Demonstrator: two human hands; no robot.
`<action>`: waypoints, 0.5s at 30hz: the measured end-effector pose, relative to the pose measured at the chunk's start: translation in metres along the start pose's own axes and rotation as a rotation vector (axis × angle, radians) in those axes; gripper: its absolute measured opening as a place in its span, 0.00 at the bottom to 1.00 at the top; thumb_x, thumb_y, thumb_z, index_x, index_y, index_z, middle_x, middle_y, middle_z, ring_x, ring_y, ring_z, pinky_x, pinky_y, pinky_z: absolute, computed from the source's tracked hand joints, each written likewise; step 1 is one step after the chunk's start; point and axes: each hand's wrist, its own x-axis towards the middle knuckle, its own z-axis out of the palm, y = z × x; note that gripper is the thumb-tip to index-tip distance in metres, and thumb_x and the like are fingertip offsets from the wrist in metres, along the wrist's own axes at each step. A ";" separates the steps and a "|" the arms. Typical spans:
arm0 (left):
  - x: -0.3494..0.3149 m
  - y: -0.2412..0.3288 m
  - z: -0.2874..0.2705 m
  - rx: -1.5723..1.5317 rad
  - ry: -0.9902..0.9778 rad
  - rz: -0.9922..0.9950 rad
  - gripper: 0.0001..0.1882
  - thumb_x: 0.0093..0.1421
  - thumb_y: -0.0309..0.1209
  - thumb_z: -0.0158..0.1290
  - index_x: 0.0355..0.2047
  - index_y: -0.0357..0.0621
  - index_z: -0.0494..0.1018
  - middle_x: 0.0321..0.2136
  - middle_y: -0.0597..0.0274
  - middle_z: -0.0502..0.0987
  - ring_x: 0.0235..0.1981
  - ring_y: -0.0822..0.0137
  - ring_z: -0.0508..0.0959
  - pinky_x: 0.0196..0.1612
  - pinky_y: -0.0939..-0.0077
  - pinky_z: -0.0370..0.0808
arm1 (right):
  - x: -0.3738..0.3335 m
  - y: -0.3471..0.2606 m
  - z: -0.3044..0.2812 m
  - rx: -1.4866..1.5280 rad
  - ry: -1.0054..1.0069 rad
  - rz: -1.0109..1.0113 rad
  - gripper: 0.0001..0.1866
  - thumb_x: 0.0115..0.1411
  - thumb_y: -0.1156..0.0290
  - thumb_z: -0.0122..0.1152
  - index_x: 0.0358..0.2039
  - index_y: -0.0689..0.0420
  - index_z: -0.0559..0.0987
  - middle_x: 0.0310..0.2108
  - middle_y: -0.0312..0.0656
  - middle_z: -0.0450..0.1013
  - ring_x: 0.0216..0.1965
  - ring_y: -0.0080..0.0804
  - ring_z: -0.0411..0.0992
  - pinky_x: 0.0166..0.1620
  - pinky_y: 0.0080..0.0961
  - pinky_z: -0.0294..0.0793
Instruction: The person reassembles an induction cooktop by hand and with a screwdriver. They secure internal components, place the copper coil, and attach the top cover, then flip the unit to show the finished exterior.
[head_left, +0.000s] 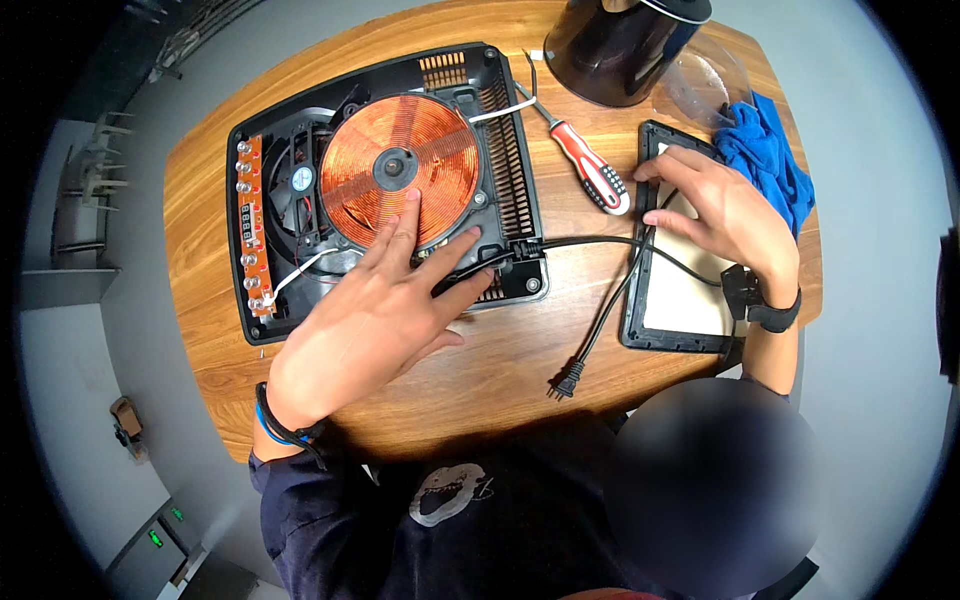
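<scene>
An opened induction cooker lies on the table with its round copper coil exposed. My left hand rests over its near edge, fingers spread, one fingertip on the coil. To the right lies a black-framed panel with a pale inner face. My right hand is over the panel's far part, thumb and fingers apart at its left edge, nothing visible between them. The black power cord runs from the cooker onto the panel and back to its plug. A red-and-white screwdriver lies between cooker and panel.
A dark cylindrical container stands at the far right, beside a clear plastic dish. A crumpled blue cloth lies beyond my right hand. Along the cooker's left side sits an orange circuit strip. The wooden table has curved edges.
</scene>
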 end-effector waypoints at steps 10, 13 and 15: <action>0.020 0.013 -0.006 0.046 0.048 0.046 0.24 0.67 0.35 0.65 0.62 0.44 0.81 0.72 0.55 0.76 0.78 0.46 0.69 0.75 0.50 0.73 | 0.004 -0.029 0.017 0.208 -0.036 -0.237 0.16 0.69 0.65 0.72 0.51 0.60 0.83 0.44 0.49 0.83 0.48 0.55 0.83 0.50 0.48 0.83; 0.026 0.012 -0.003 -0.021 0.089 0.012 0.25 0.68 0.35 0.65 0.63 0.43 0.80 0.71 0.55 0.77 0.76 0.49 0.72 0.71 0.53 0.77 | 0.005 -0.035 0.032 0.197 -0.027 -0.238 0.15 0.70 0.67 0.70 0.52 0.61 0.83 0.46 0.49 0.83 0.49 0.55 0.83 0.52 0.47 0.83; 0.029 0.008 -0.003 -0.032 0.135 0.022 0.23 0.67 0.33 0.64 0.62 0.42 0.81 0.62 0.54 0.84 0.66 0.50 0.81 0.64 0.56 0.81 | 0.009 -0.036 0.040 0.180 -0.041 -0.236 0.14 0.70 0.69 0.69 0.52 0.61 0.84 0.46 0.50 0.83 0.49 0.55 0.83 0.52 0.47 0.84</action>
